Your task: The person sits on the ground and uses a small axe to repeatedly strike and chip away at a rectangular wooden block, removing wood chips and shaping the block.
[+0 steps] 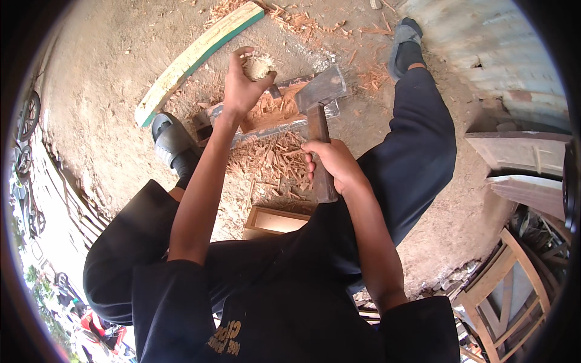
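Loosely curled, my left hand (241, 91) has its thumb and fingers around the pale, frayed top of a wooden-handled chisel (260, 68). A short dark part of that tool shows below the thumb; the rest is hidden. My right hand (336, 164) is closed around the wooden handle of a hatchet (319, 91), whose broad metal head points away from me. The head hangs over the right end of a block of reddish wood (275, 124) on the ground, with a rough hollow in its upper face. The left hand is above the block's far side.
Wood chips (272, 166) cover the dirt around the block. A long, curved timber with a green side (200, 60) lies at the far left. A small wooden box (275, 221) sits close to me. Corrugated metal sheet (496, 60) and wooden frames (508, 290) stand at the right.
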`<state>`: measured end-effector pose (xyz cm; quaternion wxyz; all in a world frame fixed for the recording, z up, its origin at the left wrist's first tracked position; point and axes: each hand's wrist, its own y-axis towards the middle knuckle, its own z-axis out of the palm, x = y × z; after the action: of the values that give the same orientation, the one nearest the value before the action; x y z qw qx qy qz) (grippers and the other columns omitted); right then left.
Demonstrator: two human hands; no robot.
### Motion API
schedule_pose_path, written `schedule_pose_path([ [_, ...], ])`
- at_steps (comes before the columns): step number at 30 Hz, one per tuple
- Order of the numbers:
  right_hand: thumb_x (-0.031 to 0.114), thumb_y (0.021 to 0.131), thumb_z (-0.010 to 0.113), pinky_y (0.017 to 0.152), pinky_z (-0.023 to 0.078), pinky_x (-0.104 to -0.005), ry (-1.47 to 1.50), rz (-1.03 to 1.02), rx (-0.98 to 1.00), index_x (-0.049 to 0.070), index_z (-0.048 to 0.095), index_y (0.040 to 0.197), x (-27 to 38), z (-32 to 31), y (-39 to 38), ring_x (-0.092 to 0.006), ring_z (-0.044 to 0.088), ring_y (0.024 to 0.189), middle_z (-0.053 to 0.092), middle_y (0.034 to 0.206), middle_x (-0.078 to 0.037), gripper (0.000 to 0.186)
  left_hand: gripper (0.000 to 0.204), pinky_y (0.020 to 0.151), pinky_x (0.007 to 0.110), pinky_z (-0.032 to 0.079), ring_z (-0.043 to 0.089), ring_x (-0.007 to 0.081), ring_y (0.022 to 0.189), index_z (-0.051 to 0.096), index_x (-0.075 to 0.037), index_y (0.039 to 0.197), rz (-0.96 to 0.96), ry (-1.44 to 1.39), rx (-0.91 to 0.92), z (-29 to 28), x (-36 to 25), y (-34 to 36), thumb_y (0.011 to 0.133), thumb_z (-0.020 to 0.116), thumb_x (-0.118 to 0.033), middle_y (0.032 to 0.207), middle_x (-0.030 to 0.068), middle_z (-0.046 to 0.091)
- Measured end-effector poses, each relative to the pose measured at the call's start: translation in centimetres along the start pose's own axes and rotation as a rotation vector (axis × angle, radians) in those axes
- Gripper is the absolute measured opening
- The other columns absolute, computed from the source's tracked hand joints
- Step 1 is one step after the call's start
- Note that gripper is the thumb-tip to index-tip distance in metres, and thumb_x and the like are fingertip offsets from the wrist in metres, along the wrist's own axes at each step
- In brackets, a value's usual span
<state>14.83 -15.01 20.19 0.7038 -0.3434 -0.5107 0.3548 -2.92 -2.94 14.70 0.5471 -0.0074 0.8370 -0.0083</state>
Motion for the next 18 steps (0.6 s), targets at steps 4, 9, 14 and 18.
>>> schedule_pose_path([
  [4, 0.012, 0.08, 0.058, 0.046, 0.045, -0.0295, 0.031, -0.016, -0.001, 0.002, 0.053, 0.078, -0.2, -0.1, -0.5, -0.0125, 0.05, 0.051, 0.051, 0.065, -0.004, 0.012, 0.056, 0.065, 0.027, 0.051, 0.058, 0.0161, 0.075, 0.039, -0.002, 0.114, -0.001, -0.12, -0.213, 0.4, 2.1, 0.1, 0.068, 0.071, -0.002, 0.09, 0.0142, 0.059],
  [9, 0.012, 0.08, 0.058, 0.047, 0.045, -0.0296, 0.085, 0.01, 0.003, 0.002, 0.052, 0.077, -0.1, -0.9, -0.9, -0.0129, 0.05, 0.051, 0.051, 0.064, -0.004, 0.012, 0.06, 0.066, 0.026, 0.051, 0.057, 0.0177, 0.08, 0.035, -0.001, 0.119, 0.079, -0.246, -0.077, 1.4, 1.8, 0.5, 0.067, 0.066, 0.004, 0.102, 0.0155, 0.053],
  [14, 0.014, 0.08, 0.058, 0.048, 0.044, -0.0298, 0.092, -0.008, -0.015, 0.003, 0.051, 0.077, -0.1, -1.5, -0.8, -0.0133, 0.05, 0.051, 0.051, 0.064, -0.003, 0.013, 0.064, 0.065, 0.025, 0.049, 0.057, 0.0163, 0.077, 0.032, 0.003, 0.122, -0.019, -0.341, -0.037, 3.0, 0.9, 0.4, 0.069, 0.068, 0.001, 0.096, 0.0126, 0.055],
  [18, 0.014, 0.081, 0.058, 0.048, 0.044, -0.029, 0.139, -0.012, -0.018, 0.003, 0.051, 0.078, 0.1, -1.5, -1.0, -0.0126, 0.049, 0.051, 0.051, 0.064, -0.003, 0.013, 0.066, 0.059, 0.024, 0.047, 0.056, 0.0136, 0.069, 0.038, 0.013, 0.124, -0.162, -0.294, 0.024, 3.1, 1.1, 1.1, 0.069, 0.071, -0.002, 0.081, 0.0089, 0.059],
])
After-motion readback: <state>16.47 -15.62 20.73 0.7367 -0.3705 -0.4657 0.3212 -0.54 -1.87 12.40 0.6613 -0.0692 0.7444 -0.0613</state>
